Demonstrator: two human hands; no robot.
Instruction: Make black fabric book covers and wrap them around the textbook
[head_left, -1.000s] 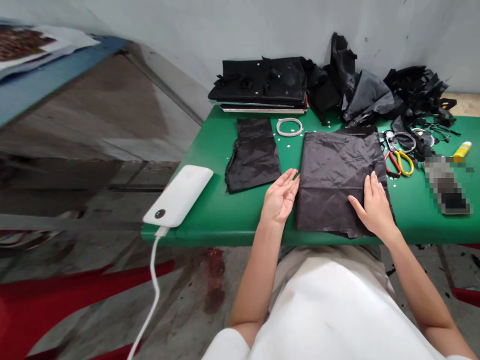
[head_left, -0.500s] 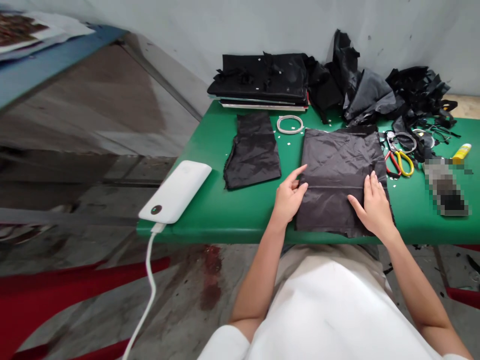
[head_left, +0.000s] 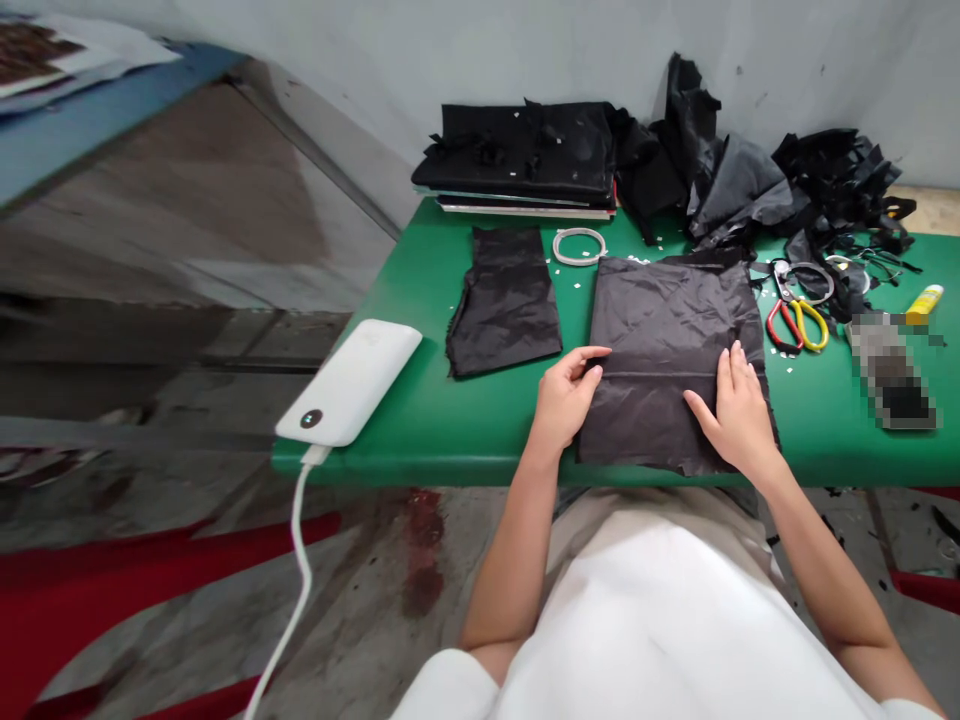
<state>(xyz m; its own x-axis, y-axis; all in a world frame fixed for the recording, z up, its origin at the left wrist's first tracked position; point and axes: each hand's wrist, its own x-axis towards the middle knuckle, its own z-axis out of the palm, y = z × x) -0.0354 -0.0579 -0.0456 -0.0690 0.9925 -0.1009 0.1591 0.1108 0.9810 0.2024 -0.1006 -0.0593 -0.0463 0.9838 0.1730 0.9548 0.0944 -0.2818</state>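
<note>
In front of me a black fabric piece (head_left: 660, 320), squarish and creased, lies flat on the green tabletop (head_left: 420, 410). My right hand (head_left: 739, 405) rests on its right part, palm down with the fingers stretched out and the thumb apart. At its left edge is my left hand (head_left: 568, 395), index finger and thumb apart and touching the edge; the other fingers are partly hidden. To the left lies a smaller stack of black fabric (head_left: 506, 305). Scissors with red and yellow handles (head_left: 796, 322) lie just right of the squarish piece.
A white power bank (head_left: 352, 380) with a cable sits at the left edge. Behind are stacked black folders (head_left: 517, 155) and crumpled black fabric scraps (head_left: 742, 190). A coiled pale band (head_left: 579, 247), a yellow tube (head_left: 924, 304) and a blurred-out object (head_left: 892, 375) lie about.
Both hands and the black fabric piece have shifted slightly to the left. My left index finger has come down closer to the thumb.
</note>
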